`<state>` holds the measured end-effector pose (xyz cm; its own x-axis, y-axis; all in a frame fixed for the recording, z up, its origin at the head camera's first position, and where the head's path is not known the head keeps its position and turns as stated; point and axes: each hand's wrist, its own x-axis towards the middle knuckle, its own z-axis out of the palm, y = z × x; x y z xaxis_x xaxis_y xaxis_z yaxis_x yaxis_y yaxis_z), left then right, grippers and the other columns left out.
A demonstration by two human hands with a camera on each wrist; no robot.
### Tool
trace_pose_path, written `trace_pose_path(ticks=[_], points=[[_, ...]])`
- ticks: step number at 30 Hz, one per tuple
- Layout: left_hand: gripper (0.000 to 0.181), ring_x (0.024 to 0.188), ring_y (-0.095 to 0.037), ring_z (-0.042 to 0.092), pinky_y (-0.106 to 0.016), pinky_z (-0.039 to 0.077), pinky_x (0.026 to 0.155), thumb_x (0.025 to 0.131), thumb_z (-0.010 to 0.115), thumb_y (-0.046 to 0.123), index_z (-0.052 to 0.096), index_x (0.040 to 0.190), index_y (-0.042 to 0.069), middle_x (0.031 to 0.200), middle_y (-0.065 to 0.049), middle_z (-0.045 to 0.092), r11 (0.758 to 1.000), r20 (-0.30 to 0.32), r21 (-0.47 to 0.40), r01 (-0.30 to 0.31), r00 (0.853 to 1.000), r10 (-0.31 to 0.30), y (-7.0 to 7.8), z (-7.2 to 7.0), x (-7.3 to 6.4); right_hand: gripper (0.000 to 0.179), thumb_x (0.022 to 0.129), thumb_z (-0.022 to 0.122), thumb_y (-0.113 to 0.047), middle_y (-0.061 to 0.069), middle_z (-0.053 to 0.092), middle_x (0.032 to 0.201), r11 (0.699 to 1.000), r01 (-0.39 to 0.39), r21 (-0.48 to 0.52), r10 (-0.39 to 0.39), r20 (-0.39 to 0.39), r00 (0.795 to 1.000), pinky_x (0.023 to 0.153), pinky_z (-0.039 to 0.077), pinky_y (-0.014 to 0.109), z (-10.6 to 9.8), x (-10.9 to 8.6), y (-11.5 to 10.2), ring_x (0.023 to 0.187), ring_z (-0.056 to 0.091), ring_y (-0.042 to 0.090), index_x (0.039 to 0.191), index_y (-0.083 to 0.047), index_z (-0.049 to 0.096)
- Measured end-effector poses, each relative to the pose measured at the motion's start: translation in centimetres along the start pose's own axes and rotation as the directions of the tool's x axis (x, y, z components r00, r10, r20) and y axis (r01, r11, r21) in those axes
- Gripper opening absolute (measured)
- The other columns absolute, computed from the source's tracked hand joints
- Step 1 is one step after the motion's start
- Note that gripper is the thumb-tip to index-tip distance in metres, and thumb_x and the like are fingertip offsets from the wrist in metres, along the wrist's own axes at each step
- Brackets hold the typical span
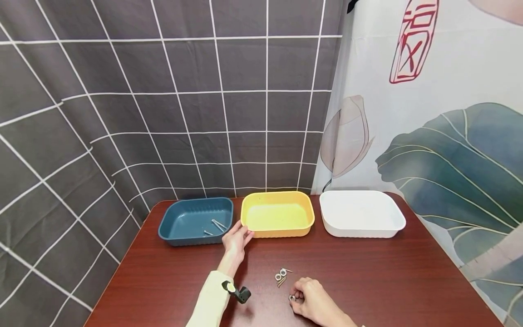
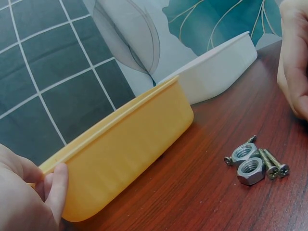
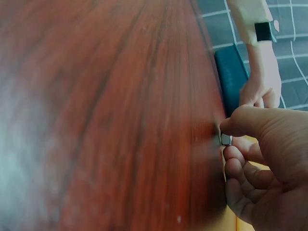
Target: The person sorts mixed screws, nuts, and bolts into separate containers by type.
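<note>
At the left front corner of the yellow tray (image 1: pixel 278 233), my left hand (image 1: pixel 235 239) grips the rim, with fingers bent at the edge in the left wrist view. My right hand (image 1: pixel 313 300) pinches a hex nut (image 3: pixel 226 139) between thumb and index finger, low over the table; the other fingers are curled. Left of that hand lies a small group on the table: two hex nuts (image 2: pixel 250 171) touching each other, and three screws (image 2: pixel 274 163) around them. The yellow tray's visible inside holds nothing I can make out.
A blue tray (image 1: pixel 171 234) with several screws (image 1: pixel 218 224) inside stands at the back left. To the right of the yellow tray is a white tray (image 1: pixel 363 232). All stand on a dark red wooden table (image 1: pixel 163 286), with grid-patterned cloth (image 1: pixel 245 113) behind.
</note>
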<state>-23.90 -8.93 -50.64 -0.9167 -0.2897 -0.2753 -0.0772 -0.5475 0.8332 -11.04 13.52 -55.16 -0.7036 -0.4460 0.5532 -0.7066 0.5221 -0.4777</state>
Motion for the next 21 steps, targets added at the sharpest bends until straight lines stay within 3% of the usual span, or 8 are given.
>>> trace_pose_path(ticks=[7, 13, 21], points=[[0.052, 0.066, -0.013, 0.063, -0.03, 0.063, 0.072, 0.089, 0.057, -0.017, 0.046, 0.14, -0.015, 0.085, -0.012, 0.064, 1.0, 0.006, -0.001, 0.002, 1.0, -0.002, 0.0, -0.1, 0.0, 0.027, 0.063, 0.079, 0.003, -0.015, 0.053, 0.068, 0.988, -0.099, 0.118, 0.1, -0.007, 0.995, 0.05, 0.041, 0.006, -0.7, 0.6, -0.3, 0.061, 0.048, -0.005, 0.072, -0.017, 0.063], [0.052, 0.067, -0.014, 0.064, -0.03, 0.063, 0.072, 0.089, 0.057, -0.016, 0.047, 0.14, -0.014, 0.088, -0.014, 0.065, 1.0, 0.0, 0.003, 0.005, 1.0, -0.005, 0.2, -0.1, 0.1, 0.02, 0.069, 0.076, 0.003, -0.012, 0.057, 0.07, 0.952, -0.248, 0.179, 0.249, 0.018, 0.968, 0.052, 0.051, 0.016, -2.9, 3.0, 0.3, 0.063, 0.053, 0.0, 0.077, -0.013, 0.067], [0.052, 0.062, -0.013, 0.062, -0.029, 0.063, 0.07, 0.088, 0.056, -0.018, 0.046, 0.139, -0.015, 0.081, -0.01, 0.064, 1.0, 0.0, -0.003, -0.005, 1.0, 0.005, 0.1, 0.0, -0.2, 0.016, 0.071, 0.074, 0.003, -0.009, 0.061, 0.071, 0.94, -0.317, 0.13, 0.328, -0.075, 0.942, 0.056, 0.053, 0.02, -5.6, 7.3, 2.6, 0.065, 0.057, 0.005, 0.079, -0.01, 0.069]])
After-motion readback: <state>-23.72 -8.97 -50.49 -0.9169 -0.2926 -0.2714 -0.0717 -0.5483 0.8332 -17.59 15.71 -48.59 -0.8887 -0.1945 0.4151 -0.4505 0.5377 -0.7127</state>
